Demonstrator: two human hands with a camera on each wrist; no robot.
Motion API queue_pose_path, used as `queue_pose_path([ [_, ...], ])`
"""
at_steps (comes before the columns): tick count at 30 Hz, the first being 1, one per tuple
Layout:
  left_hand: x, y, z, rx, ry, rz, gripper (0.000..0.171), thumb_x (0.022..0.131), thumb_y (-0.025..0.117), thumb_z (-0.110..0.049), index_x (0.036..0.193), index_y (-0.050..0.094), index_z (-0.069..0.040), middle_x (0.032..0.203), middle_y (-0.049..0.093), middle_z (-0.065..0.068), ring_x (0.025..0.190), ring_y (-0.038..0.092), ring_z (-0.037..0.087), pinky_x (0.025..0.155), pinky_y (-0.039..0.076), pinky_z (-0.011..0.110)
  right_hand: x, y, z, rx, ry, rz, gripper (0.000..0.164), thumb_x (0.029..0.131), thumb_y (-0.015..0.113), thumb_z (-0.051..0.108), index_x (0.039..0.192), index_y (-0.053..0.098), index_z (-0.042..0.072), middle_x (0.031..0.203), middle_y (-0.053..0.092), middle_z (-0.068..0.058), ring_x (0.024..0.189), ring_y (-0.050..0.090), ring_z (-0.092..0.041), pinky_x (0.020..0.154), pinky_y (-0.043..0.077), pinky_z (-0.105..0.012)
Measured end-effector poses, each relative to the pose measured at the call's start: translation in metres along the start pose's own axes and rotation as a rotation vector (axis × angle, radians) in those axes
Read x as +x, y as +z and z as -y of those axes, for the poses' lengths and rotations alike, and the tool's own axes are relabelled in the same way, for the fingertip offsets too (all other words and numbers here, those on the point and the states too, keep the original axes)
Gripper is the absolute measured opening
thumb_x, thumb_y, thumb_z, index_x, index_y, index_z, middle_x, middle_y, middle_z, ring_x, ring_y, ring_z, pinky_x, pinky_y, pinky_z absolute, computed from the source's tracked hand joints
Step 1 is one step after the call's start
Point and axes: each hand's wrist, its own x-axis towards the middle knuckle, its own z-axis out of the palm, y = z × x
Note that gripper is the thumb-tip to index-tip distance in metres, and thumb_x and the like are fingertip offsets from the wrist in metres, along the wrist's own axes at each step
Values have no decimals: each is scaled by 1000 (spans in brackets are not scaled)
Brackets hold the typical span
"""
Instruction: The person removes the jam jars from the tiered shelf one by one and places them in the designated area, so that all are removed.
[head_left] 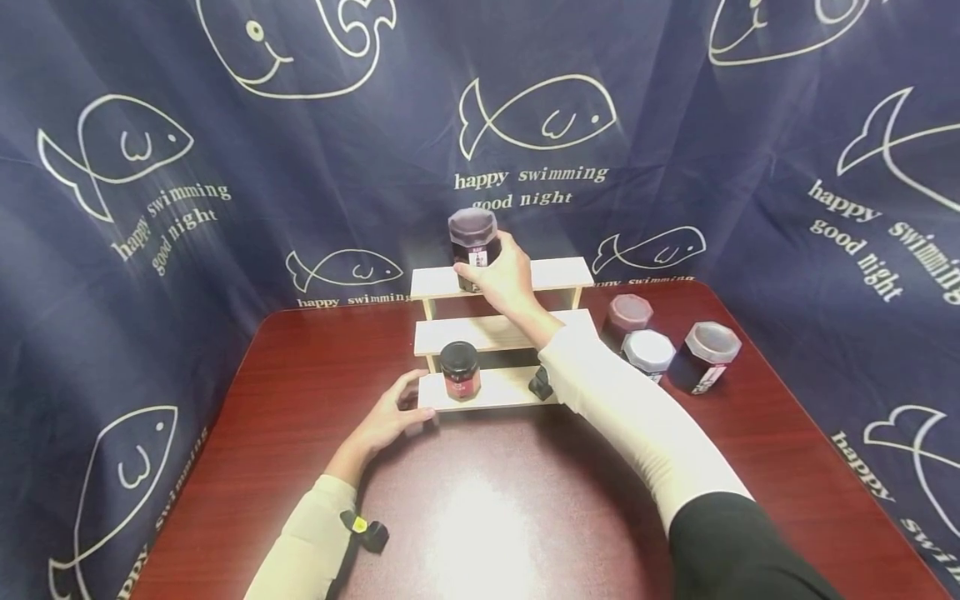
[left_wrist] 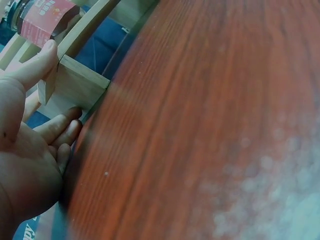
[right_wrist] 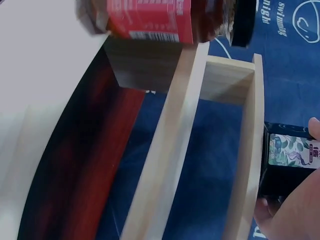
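My right hand (head_left: 506,275) grips a dark jar with a greyish octagonal lid (head_left: 472,242) at the top step of a three-step wooden stand (head_left: 442,282). In the right wrist view, that jar (right_wrist: 290,155) shows a floral label and is against the top board. My left hand (head_left: 386,421) holds the left end of the lowest step, thumb at its front edge. In the left wrist view, the left hand (left_wrist: 30,160) has its thumb on the board's corner and fingers by the side panel. A black-lidded jar with a red label (head_left: 460,372) stands on the lowest step.
Right of the stand, three more jars are on the red-brown table (head_left: 300,367): a pinkish-lidded jar (head_left: 628,315), a white-lidded jar (head_left: 649,352) and a dark jar with a grey lid (head_left: 705,358). A blue fish-print curtain (head_left: 420,133) hangs behind.
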Motion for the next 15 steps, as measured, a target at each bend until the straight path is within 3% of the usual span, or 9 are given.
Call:
queue_pose_path([
  [6, 0, 1, -3, -5, -16, 11, 74, 87, 77, -5, 150, 40, -7, 134, 59, 24, 125, 55, 37, 103, 42, 47, 0, -25, -3, -13, -4, 44, 80, 71, 91, 39, 136, 56, 8, 122, 67, -9, 110, 62, -26, 96, 47, -39],
  [15, -2, -1, -5, 0, -17, 3, 74, 87, 77, -5, 151, 39, -6, 135, 58, 25, 125, 55, 39, 103, 42, 53, -4, -73, -13, 42, -17, 108, 74, 72, 91, 32, 133, 59, 6, 122, 67, -12, 113, 61, -28, 100, 44, -43],
])
